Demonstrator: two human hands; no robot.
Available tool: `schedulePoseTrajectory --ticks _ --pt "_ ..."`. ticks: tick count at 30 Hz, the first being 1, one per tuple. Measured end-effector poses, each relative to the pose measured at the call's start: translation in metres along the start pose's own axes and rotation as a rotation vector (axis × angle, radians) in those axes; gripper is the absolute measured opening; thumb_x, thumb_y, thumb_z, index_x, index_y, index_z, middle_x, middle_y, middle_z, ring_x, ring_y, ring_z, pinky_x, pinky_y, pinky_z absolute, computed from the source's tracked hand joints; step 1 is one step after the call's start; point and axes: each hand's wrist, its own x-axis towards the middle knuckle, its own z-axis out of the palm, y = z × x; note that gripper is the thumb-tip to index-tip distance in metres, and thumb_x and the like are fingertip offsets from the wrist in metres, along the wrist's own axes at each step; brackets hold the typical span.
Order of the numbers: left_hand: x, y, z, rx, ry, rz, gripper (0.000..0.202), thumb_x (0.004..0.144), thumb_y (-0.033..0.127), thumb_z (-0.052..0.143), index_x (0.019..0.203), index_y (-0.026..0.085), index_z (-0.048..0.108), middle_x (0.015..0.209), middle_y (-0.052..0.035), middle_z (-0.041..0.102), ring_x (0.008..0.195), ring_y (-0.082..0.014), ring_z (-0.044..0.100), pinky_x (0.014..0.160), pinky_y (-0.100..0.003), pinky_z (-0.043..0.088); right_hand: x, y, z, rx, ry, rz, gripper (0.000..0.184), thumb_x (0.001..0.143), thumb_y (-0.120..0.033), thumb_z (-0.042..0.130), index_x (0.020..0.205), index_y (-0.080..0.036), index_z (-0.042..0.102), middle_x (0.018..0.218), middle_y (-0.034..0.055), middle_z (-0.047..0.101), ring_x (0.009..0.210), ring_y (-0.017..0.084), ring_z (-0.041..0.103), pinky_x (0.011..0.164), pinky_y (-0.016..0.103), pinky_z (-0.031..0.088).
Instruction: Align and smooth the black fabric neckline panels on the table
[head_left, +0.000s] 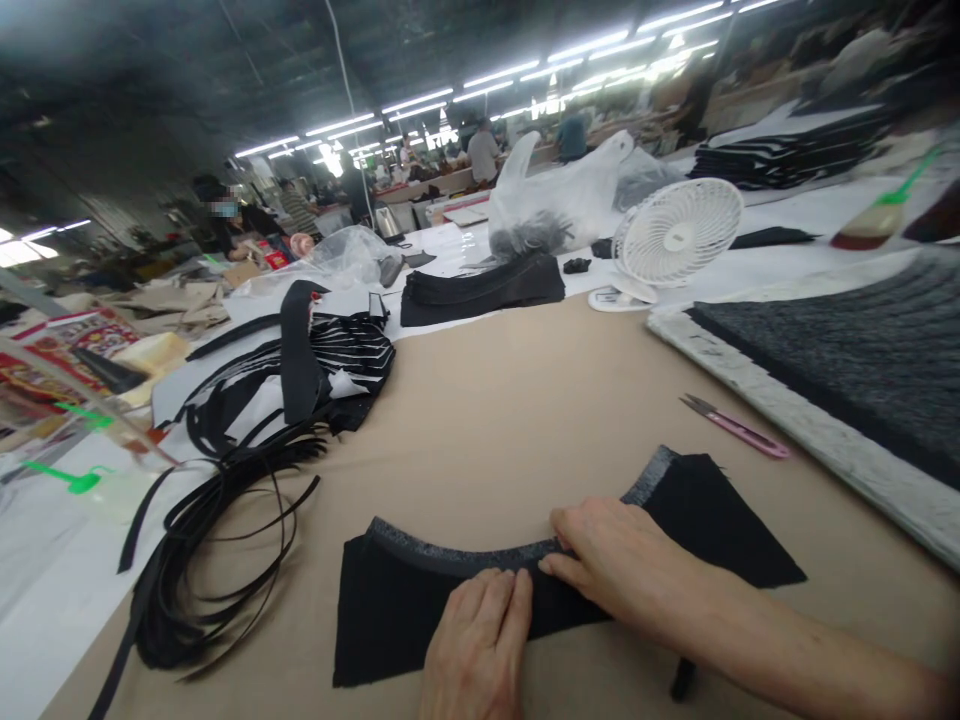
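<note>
under both hands — curved black fabric piece (420,610)

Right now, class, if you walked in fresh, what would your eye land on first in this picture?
Two bare hands press down on a curved black fabric piece at the near edge of the tan table, the left hand beside the right hand. A tangle of black strips sprawls to the left. A white fan stands further back to the right.
</note>
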Motion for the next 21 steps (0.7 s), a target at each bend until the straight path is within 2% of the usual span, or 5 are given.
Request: schedulePoseTrajectory --ticks 4,8,13,21 --pt "-0.010 -0.003 0.007 0.002 -0.075 -0.011 0.042 0.091 0.014 0.035 0.128 0.014 0.055 0.107 -0.0056 0.066 0.100 -0.0181 0.058 0.088 -0.028 0.044 -0.008 0.033 -0.020 0.128 -0.104 0.028 0.026 0.084 -0.041 0.058 0.071 -0.019 0.064 0.069 0.0043 0.065 0.068 0.020 0.062 0.056 0.026 0.033" --pt "-0.011 0.002 0.013 -0.034 -0.050 -0.102 0.040 0.098 0.023 0.031 0.129 0.020 0.057 0.104 -0.0036 0.066 0.099 -0.0176 0.057 0.089 -0.029 0.039 -0.013 0.054 -0.028 0.193 -0.165 0.048 0.020 0.081 -0.036 0.058 0.069 -0.021 0.064 0.070 0.0026 0.065 0.067 0.018 0.060 0.057 0.026 0.031" --pt "-0.005 0.008 0.014 -0.048 0.023 -0.183 0.037 0.100 0.032 0.033 0.126 0.029 0.060 0.098 0.0001 0.068 0.095 -0.0154 0.057 0.087 -0.029 0.036 -0.012 0.054 -0.025 0.185 -0.149 0.063 0.018 0.081 -0.032 0.055 0.072 -0.020 0.064 0.075 0.0047 0.067 0.072 0.020 0.062 0.059 0.027 0.032" --pt "-0.003 0.009 0.015 0.002 0.049 -0.186 0.033 0.098 0.030 0.040 0.124 0.033 0.061 0.094 0.0010 0.069 0.093 -0.0147 0.057 0.084 -0.030 0.035 -0.008 0.051 -0.022 0.088 -0.121 0.053 0.018 0.082 -0.029 0.053 0.074 -0.019 0.066 0.077 0.0080 0.069 0.076 0.024 0.066 0.059 0.028 0.034"
